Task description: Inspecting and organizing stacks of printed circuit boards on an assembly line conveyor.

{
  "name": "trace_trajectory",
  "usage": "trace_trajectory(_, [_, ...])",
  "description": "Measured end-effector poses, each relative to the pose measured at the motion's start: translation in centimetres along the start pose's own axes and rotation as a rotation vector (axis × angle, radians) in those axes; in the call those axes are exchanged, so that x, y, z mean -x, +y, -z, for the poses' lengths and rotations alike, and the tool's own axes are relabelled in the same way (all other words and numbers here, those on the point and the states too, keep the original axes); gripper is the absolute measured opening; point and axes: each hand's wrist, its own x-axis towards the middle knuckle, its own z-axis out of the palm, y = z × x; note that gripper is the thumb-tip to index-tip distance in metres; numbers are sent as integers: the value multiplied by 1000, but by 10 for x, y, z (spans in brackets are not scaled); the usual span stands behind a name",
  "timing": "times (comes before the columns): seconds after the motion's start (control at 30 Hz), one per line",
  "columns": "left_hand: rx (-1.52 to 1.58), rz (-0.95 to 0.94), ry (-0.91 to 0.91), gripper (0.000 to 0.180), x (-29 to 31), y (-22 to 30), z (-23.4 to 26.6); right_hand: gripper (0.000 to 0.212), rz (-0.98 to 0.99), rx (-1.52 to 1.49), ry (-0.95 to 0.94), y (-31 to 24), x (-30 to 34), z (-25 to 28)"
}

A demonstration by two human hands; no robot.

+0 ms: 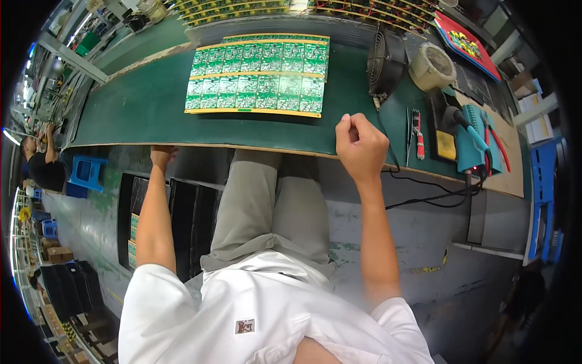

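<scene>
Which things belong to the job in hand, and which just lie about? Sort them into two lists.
Probably in the job: green circuit-board panels on the bench; right hand near them.

Probably just lying about, untouched: black fan; pale pot; soldering iron; yellow sponge; blue stool.

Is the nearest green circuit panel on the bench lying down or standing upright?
Lying down: the circuit panel shows its broad face to the downward-looking camera, over the green bench top.

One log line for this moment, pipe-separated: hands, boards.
left hand: at bench edge, partly hidden | right hand: curled, contents unclear | circuit-board panels: overlapping on green benchtop, untouched
</scene>
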Motion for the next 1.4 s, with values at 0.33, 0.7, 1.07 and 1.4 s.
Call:
trace_trajectory(0.33, [-231,-183,269,33,87,-21,110,19,73,110,28,-2,2,-3])
trace_trajectory(0.7, [-34,-877,310,26,130,153,87,21,-11,81,-113,-3,0,6])
trace_trajectory(1.07, [143,-1131,-375,24,85,324,-63,31,-138,-419,20,-41,-158,-52])
trace_trajectory(1.4, [331,-1066,-563,31,15,314,-105,55,-159,-704,-257,17,-205,-112])
